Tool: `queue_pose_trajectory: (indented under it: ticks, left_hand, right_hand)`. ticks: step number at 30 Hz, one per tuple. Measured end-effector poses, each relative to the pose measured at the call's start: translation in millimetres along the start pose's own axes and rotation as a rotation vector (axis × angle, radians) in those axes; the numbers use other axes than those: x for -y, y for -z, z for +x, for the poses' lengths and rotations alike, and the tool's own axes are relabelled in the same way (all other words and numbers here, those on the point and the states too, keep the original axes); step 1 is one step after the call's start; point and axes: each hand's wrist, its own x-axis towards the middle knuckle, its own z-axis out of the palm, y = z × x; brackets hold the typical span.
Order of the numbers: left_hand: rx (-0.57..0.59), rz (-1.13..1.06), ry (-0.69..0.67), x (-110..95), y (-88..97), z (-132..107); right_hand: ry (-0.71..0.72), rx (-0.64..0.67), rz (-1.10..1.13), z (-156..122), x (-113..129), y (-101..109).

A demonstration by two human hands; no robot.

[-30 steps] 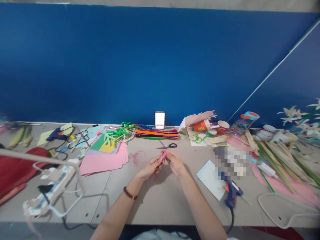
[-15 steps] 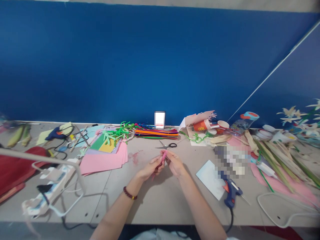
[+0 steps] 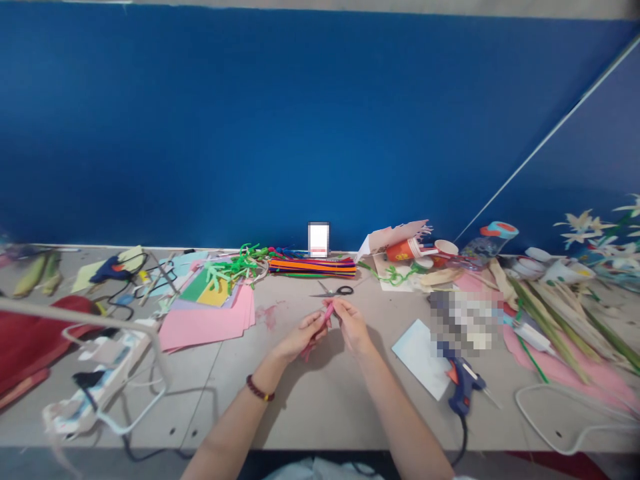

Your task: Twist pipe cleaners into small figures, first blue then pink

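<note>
Two bare hands just below the black-handled scissors (image 3: 336,291), held close together above the tan tabletop (image 3: 300,417), the left hand (image 3: 300,337) and the right hand (image 3: 351,327) almost touching. Between them, a pink pipe cleaner (image 3: 326,320), tilted, its lower end trailing down past the left hand. Fingers (image 3: 340,308) of both hands curled narrowly around it, pinching it at the fingertips, with no wide spread on either side (a dark beaded bracelet (image 3: 260,388) around the left wrist).

Directly behind the scissors, a bundle of striped orange and purple pipe cleaners (image 3: 313,267). Left of the scissors, a stack of pink paper (image 3: 205,327) under smaller coloured sheets, with tangled green pipe cleaners (image 3: 233,267) beyond it. Right of the scissors, a pale blue card (image 3: 419,357) beside a blue hot glue gun (image 3: 463,387), and farther back, an orange paper cup (image 3: 403,251). Farther right of the scissors, a pixelated patch (image 3: 465,323), its contents impossible to make out.
</note>
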Motion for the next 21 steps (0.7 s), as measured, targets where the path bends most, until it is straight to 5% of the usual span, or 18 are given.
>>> queue_pose_trajectory:
  ticks: [5,10,21]
  left_hand:
    - [-0.217,0.265,-0.109,-0.1,-2.0,4.1]
    - [-0.263,0.446,-0.239,2.4,-2.4,4.2]
    - [-0.343,0.61,-0.277,4.2,-1.0,3.5]
  right_hand:
    - [-0.015,0.016,-0.115,1.7,-2.2,3.9]
    - [0.036,-0.004,-0.184,0.2,-1.4,4.8]
    - [0.007,0.024,-0.122,-0.7,-0.3,2.1]
